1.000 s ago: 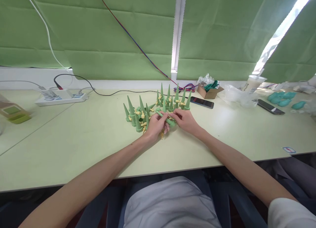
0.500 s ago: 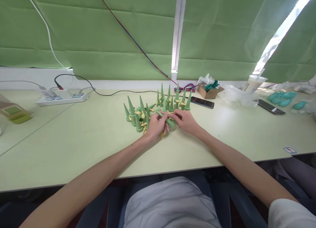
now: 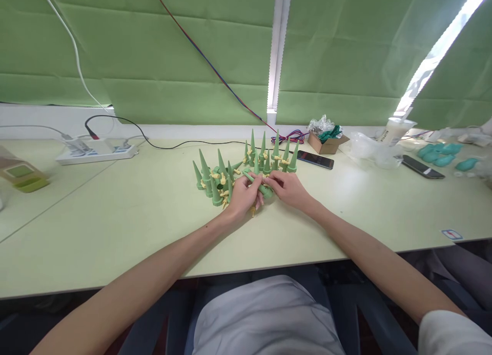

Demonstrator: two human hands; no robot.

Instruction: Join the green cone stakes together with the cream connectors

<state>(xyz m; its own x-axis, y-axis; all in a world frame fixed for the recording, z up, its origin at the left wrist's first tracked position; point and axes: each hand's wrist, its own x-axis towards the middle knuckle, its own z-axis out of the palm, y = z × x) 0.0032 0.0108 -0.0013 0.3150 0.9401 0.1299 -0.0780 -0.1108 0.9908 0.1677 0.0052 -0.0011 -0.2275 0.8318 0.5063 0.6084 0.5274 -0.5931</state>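
Observation:
Between both hands lies a green cone-shaped piece (image 3: 265, 191), tilted, its tip pointing up and left. My left hand (image 3: 246, 193) is closed around it. The fingers of my right hand (image 3: 286, 187) are pinched at its right side, by a small pale yellow part; what exactly they grip is too small to make out. Just behind and to the left stand several upright green cones (image 3: 216, 192) with small yellow pieces (image 3: 223, 178) among them. Another cluster of green cones (image 3: 275, 147) stands behind the hands. A yellow piece (image 3: 252, 210) sits below my left hand.
A phone (image 3: 315, 159) and a small cardboard box (image 3: 326, 143) lie behind on the right. Farther right are a plastic bag (image 3: 374, 150), a cup (image 3: 395, 132), another phone (image 3: 423, 167) and teal pieces (image 3: 442, 152). A power strip (image 3: 98, 154) is at the back left.

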